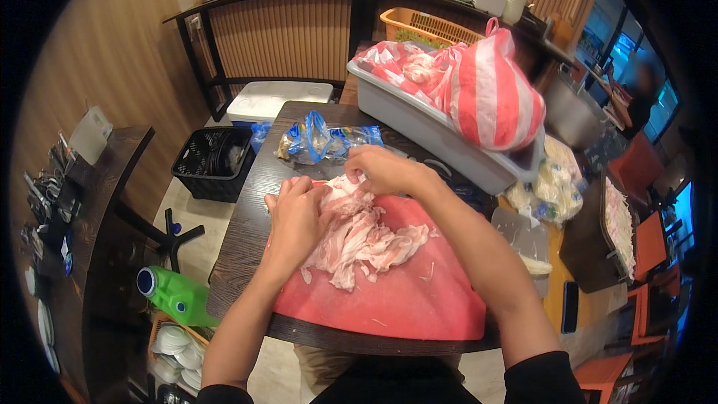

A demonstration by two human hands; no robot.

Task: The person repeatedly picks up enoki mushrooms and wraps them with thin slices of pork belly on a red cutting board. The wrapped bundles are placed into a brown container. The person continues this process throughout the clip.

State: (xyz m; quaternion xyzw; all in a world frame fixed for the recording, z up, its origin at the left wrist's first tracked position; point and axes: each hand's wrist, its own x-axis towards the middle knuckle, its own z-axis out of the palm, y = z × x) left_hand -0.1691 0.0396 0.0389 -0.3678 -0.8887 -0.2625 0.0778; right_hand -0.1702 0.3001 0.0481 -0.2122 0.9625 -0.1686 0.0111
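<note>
A loose heap of raw, pale pink meat slices [366, 247] lies on the red cutting board [419, 307]. My left hand [299, 209] grips the heap's left edge, fingers curled over it. At the far end, my right hand [389, 176] pinches some of the same meat with its fingers bent inward. The two hands are close together, and their fingertips are partly hidden. Small meat scraps lie on the board to the right of the heap. Just beyond the hands is a crumpled blue and clear plastic bag [318, 138].
A grey tub [434, 131] holds raw meat and a red-and-white striped bag [497, 93]. To the right are clear bags of pale food [557, 187], a phone [570, 307] and a deep container [591, 232]. A black crate [213, 164] and green jug [176, 295] stand left.
</note>
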